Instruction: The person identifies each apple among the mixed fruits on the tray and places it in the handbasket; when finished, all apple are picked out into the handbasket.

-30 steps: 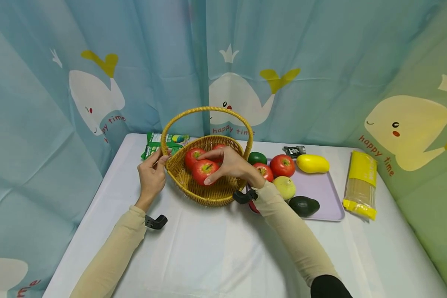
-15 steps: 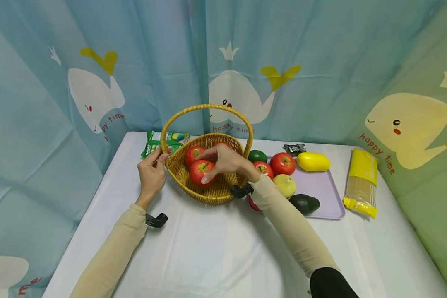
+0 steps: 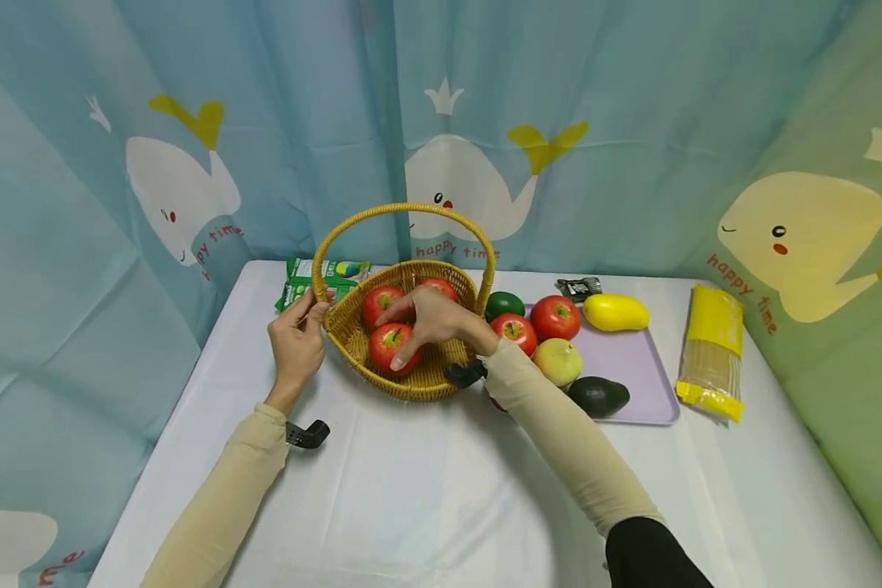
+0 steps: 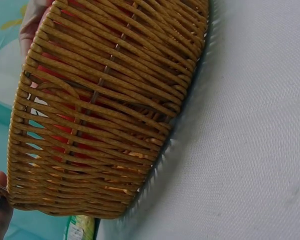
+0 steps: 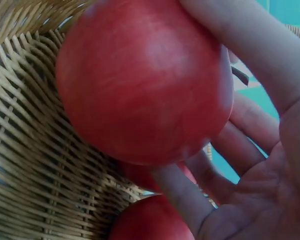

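A yellow-brown wicker basket with a tall arched handle stands on the white table. At its left side my left hand pinches the foot of the handle between thumb and fingers. My right hand reaches inside and holds a red apple, thumb on its near side. Close up in the right wrist view, that apple sits between thumb and fingers, near the woven wall. Two more red apples lie behind it, one at the left and one partly covered by the hand.
Right of the basket, a lilac tray bears red apples, a pale green fruit, an avocado and a yellow mango-like fruit. Green packets lie behind my left hand. A yellow noodle pack lies far right.
My right hand has shifted a little left and down in the basket with the apple. The left hand keeps its grip on the handle's foot. The head view has tilted slightly.
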A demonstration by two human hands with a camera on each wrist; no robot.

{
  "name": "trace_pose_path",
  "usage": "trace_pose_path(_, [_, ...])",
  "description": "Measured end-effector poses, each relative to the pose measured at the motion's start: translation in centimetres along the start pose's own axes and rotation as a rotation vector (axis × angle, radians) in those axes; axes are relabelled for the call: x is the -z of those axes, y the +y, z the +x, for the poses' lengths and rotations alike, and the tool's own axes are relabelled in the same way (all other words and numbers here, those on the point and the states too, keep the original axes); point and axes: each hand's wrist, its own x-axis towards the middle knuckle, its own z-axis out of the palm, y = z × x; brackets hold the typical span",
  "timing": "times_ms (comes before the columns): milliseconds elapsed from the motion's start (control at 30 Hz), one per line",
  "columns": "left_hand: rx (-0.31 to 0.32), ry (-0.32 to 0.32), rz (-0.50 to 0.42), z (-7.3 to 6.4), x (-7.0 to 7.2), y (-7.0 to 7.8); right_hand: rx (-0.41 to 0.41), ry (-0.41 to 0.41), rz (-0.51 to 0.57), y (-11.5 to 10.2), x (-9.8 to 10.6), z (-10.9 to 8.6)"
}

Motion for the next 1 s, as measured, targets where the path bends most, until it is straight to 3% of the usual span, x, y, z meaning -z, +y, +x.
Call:
trace_pose_path(300, [-0.002, 0.001, -0.001, -0.2, 0.3, -0.2, -0.026, -0.061, -0.078, -0.5, -0.4, 0.5])
trace_pose_path(833, [0.003, 0.006, -0.005, -0.1, 0.1, -0.2, -0.12, -0.077, -0.177, -1.0, -0.7, 0.4])
trace_pose_path(1000, [0.005, -0.003, 0.005, -0.1, 0.0, -0.2, -0.104, -0.108, -0.208, -1.1, -0.5, 0.2])
